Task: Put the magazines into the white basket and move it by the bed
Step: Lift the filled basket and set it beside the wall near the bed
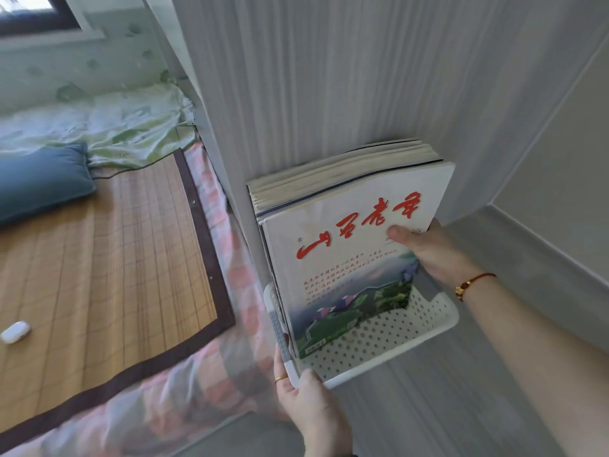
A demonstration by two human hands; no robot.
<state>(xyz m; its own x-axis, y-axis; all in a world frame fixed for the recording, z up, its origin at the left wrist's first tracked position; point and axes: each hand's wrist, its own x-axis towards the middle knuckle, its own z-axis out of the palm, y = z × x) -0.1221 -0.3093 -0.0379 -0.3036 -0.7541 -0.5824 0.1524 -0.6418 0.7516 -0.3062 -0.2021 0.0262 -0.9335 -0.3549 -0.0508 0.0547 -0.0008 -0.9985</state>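
Observation:
A stack of several magazines (346, 225) stands upright inside the white perforated basket (395, 338); the front cover is white with red characters and a landscape photo. My left hand (306, 404) grips the basket's near left rim, thumb inside. At the stack's right edge my right hand (431, 255) holds the magazines, thumb pressed on the front cover. The basket hangs over the grey floor, next to the bed (115, 258) and a white wall panel.
The bed on the left carries a bamboo mat, a blue pillow (39, 183), a green crumpled sheet and a small white case (14, 331). A white ribbed wall panel (296, 94) rises behind the basket. Grey floor lies to the right and below.

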